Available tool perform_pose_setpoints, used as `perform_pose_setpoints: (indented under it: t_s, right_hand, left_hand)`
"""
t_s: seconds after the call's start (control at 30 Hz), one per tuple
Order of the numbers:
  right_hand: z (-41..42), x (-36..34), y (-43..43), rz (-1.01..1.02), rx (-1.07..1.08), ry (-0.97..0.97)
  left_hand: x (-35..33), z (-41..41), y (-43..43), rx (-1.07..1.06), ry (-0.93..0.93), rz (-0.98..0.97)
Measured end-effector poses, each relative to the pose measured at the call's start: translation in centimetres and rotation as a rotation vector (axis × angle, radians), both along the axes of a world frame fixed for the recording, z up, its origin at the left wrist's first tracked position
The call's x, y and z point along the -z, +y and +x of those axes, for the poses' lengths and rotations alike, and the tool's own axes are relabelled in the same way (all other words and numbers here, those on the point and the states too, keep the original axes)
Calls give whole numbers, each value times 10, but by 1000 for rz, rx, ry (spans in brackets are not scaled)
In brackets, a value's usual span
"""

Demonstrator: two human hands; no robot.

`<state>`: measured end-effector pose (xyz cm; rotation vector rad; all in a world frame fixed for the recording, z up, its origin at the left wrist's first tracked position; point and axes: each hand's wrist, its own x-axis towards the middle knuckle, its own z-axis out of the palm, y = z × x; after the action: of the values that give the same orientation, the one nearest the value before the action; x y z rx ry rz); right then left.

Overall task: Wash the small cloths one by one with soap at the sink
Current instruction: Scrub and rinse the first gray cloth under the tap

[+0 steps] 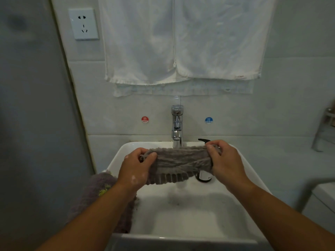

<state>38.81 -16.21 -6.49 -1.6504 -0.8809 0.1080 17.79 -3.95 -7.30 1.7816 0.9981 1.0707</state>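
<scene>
One grey cloth (pixel 179 160) is in work right now. You hold it stretched out sideways over the back half of the sink (pixel 114 160), just below the spout of the tap (pixel 177 124). I judge you are somewhere in the middle of washing this piece. It hangs heavy and creased as if wet, but no lather shows on it, so I cannot tell whether soap has gone on yet. Whether water is running is also unclear. A heap of purple cloth (pixel 97 189) with a yellow-green patch lies over the sink's left edge. It may be waiting its turn or already washed, so count on more pieces to come.

Your left hand (pixel 135 166) is closed on the cloth's left end, with the fingers curled over the top and the thumb pressed against the front. Your right hand (pixel 226 160) clenches the right end the same way. Neither hand is free.

The soap bottle (pixel 204 176) stands at the back right of the sink, partly hidden behind the cloth and your right hand. Neither hand is on it.
</scene>
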Motion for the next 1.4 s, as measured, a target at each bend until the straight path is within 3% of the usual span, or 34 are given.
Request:
perform_pose_setpoints:
  t_s: [0.17,0.4,0.63,0.73,1.07,1.3,1.4]
  right_hand:
    - [18,-7,0,-12,-6,-155]
    - [23,-3,-4,-41,-133,-54]
    - [22,-10,-3,-67,-89,-79]
    - [26,-12,-5,-47,-119,13]
    - [37,-8,-8,-17,-272,197]
    - [28,-16,-12,-193,-214,-135]
    - [29,-19,-12,-178,-211,-157]
  left_hand:
    - [-5,-14,8,89,65,24]
    - [-10,-19,5,177,-24,-34]
    - [-14,-20,12,174,295,1]
    - [-18,-24,12,280,250,-50]
    - [-21,-33,14,219,67,-183]
    - [-22,-34,18,195,168,-96]
    - [-20,-33,20,209,231,-93]
